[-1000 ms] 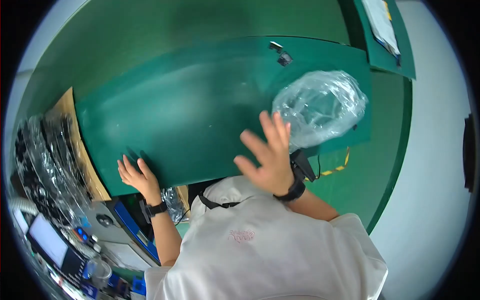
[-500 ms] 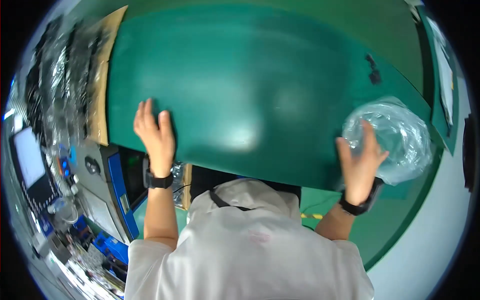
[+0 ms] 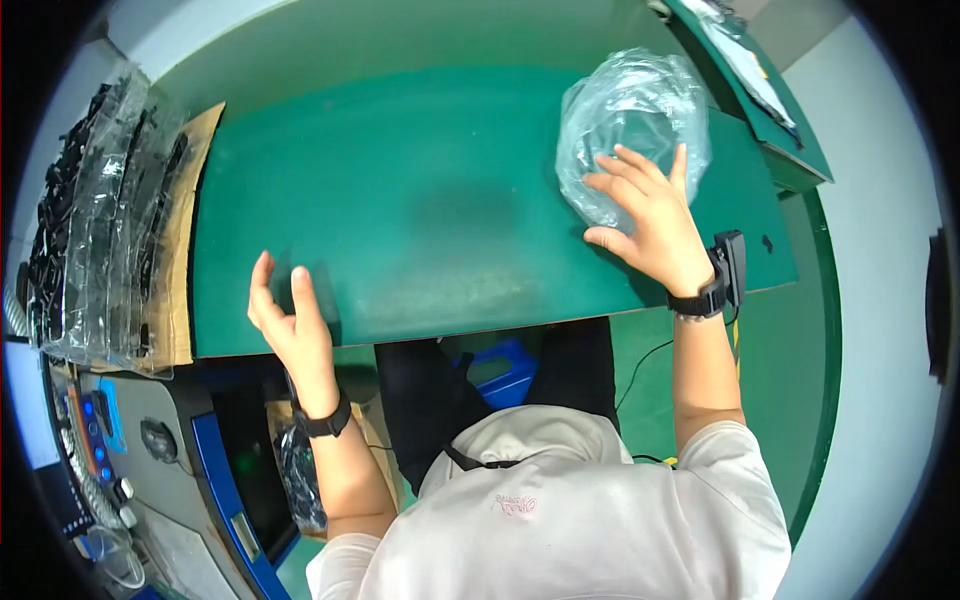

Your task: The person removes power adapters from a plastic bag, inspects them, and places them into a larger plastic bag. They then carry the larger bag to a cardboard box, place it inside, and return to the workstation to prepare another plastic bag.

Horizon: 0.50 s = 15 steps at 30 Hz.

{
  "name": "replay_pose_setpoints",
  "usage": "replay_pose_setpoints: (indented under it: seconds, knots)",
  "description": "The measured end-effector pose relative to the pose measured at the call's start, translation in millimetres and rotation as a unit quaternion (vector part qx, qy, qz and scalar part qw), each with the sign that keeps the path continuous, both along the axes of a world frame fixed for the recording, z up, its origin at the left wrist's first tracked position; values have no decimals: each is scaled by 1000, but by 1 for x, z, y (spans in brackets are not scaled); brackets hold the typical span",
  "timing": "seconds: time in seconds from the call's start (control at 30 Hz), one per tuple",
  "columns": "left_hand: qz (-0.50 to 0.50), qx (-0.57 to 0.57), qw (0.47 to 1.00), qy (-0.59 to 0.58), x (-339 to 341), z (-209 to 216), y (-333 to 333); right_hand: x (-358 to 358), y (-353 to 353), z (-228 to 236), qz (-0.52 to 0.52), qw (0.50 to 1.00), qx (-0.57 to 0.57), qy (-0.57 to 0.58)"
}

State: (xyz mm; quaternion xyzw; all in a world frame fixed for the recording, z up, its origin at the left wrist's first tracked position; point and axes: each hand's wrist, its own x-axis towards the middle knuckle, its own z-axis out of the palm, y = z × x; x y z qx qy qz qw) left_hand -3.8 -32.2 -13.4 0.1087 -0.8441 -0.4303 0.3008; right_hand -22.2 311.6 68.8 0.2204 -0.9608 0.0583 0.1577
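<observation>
A clear plastic bag (image 3: 640,90), crumpled into a ring-like heap, lies on the far right part of the green table (image 3: 400,180). My right hand (image 3: 650,215) rests over the bag's near side with its fingers spread; whether it presses on the plastic I cannot tell. Nothing is gripped in it. My left hand (image 3: 290,330) is at the near left of the table, palm turned inward, thumb and fingers apart, holding nothing. Black bands circle both wrists, and a dark box-shaped device sits on the right one.
Along the left edge stands a cardboard box (image 3: 205,180) with clear bags of black parts (image 3: 110,220). Below it are a grey surface with a computer mouse (image 3: 158,440) and a blue-edged cabinet (image 3: 235,480). A raised green shelf (image 3: 745,90) stands at the far right. Under the table shows a blue stool (image 3: 505,375).
The view has shifted. The plastic bag has gone from the table's right edge to farther back and left, my right hand moving with it. My left hand stays near the table's left side, open.
</observation>
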Motion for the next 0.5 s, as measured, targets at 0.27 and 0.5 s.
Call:
replay_pose_setpoints:
  seconds: [0.27,0.5]
  knots:
    - [10,175,976,127,58,-4,-18,16,56,31,-134,965,-140,176]
    - [238,193,946,104,161,-82,-94,-8,59,-1,-179,972,-152,7]
